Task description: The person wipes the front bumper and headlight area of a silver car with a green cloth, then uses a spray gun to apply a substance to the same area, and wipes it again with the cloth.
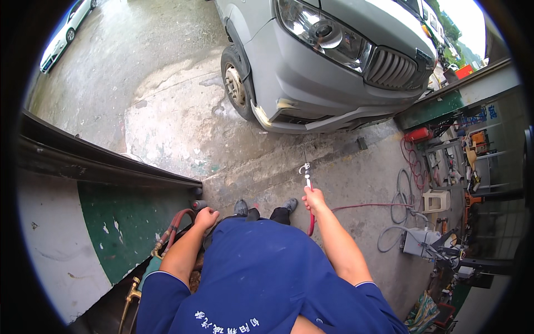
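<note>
My right hand [315,200] is wrapped round the handle of an air gun [307,173], a slim white and silver tool with a curved lever or hook and a thin tip pointing away from me. A red hose [311,225] hangs below that fist. My left hand [207,217] is closed low at my left side, near the end of the wall; what is in it, if anything, is hidden. Ahead stands a grey van [328,83], its front bumper [295,123] scuffed near the wheel, with a yellowish patch on it. The air gun is apart from the van.
Beside my left arm are reddish hoses [177,225] and a brass torch [131,295] against a green and white wall [105,234]. Coiled hoses [403,200], a white stool [436,201], a grey machine [420,242] and cluttered shelves lie to the right. A white car [67,32] stands far left.
</note>
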### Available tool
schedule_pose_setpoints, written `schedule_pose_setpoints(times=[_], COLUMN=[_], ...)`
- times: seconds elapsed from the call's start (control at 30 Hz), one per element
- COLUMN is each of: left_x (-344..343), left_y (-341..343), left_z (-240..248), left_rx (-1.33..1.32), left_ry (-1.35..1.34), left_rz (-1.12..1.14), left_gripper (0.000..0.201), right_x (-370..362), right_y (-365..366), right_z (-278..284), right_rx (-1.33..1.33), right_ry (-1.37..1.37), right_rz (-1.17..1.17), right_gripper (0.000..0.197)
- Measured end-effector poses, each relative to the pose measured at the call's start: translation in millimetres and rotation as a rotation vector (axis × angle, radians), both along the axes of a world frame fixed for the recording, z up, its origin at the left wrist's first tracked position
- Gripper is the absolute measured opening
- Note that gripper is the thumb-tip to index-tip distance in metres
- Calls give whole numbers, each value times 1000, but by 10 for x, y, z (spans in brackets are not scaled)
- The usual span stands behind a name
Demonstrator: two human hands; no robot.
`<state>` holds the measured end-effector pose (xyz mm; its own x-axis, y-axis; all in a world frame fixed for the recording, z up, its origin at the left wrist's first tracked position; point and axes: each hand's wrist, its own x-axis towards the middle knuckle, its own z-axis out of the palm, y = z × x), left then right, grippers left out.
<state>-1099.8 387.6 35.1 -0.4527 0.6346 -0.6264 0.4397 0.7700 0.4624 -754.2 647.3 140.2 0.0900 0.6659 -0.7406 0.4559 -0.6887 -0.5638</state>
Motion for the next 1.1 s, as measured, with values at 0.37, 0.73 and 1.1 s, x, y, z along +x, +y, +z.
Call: schedule_pose_setpoints(times=[0.37, 0.73, 1.1], left_x=[-46, -43, -70], left_y=[-2, 62, 82], left_z=[163, 114, -81], left_rx=[-55, -16, 8], left_ry=[-44, -25, -10], left_rz=[37, -6, -20], left_gripper=[45, 42, 40], right_x=[277, 83, -143], right_y=[186, 97, -78], right_z=[8, 170, 174], right_rx=[89, 3, 38], right_ry=[-31, 67, 48], right_rz=[-82, 172, 246], right_gripper=[33, 30, 28])
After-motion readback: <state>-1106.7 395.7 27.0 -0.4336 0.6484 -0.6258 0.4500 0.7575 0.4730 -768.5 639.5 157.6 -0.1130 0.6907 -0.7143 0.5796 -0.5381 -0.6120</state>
